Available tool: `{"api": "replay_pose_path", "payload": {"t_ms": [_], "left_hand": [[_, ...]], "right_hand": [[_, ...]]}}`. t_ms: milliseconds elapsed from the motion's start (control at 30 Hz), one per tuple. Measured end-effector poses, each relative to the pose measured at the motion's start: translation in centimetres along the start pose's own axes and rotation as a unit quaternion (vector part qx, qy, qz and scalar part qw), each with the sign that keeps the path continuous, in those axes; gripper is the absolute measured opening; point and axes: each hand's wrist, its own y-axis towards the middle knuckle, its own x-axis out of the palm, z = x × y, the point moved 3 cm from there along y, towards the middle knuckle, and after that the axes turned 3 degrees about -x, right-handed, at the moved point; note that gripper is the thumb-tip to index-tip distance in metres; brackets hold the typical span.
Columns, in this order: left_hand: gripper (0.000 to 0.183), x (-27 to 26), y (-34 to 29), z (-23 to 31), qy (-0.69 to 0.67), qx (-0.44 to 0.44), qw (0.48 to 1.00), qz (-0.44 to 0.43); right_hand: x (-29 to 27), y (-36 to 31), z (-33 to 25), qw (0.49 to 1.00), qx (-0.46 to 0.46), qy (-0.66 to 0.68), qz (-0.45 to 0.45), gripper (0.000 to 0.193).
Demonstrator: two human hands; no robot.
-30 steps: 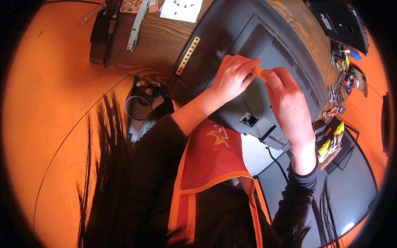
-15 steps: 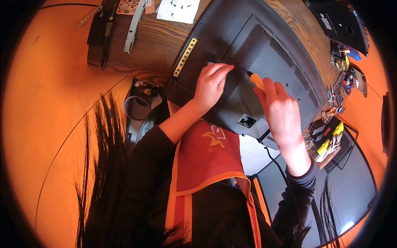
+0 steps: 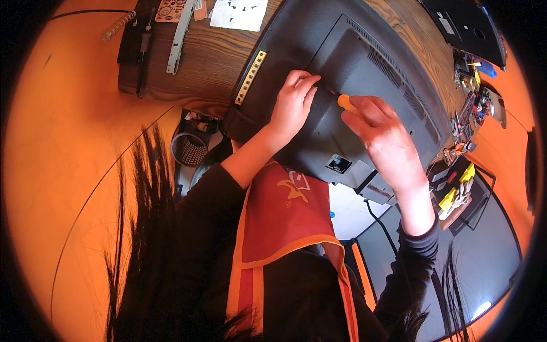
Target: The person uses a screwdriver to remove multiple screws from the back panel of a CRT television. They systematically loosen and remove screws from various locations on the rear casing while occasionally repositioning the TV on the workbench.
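The black back of a flat-screen television or monitor (image 3: 370,74) lies tilted in front of me, with vent slots and a yellow strip of small buttons or sockets (image 3: 250,77). My right hand (image 3: 384,131) is wrapped round the yellow-orange handle of a screwdriver (image 3: 345,102). Its thin shaft points left, toward the panel near a seam. My left hand (image 3: 293,105) is beside the screwdriver's tip, over the black casing. Its fingers are bent, with a small gap to the thumb, and I see nothing between them.
A white sheet with several dark screws (image 3: 239,12) lies on the wooden table (image 3: 211,62) beside a metal bracket (image 3: 181,43). A mesh bin (image 3: 189,149) stands below the table at left. Tools and small parts (image 3: 470,114) crowd the right edge, with a dark screen panel (image 3: 478,256) nearer.
My right hand has turned on the screwdriver, knuckles now further round and its handle more covered. My left fingers have lifted slightly away from the tip. The view has shifted a little.
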Motion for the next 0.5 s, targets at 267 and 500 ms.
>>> {"api": "replay_pose_path", "payload": {"t_ms": [267,500], "left_hand": [[0.021,0.3,0.1,0.0,0.010,0.010,1.000,0.002],[0.017,0.8,0.4,0.4,0.031,0.010,0.999,-0.020]], "right_hand": [[1.5,-1.4,1.3,0.918,0.365,0.102,-0.115,0.035],[-0.1,-0.9,1.8,0.982,0.136,0.129,0.014,0.030]]}}
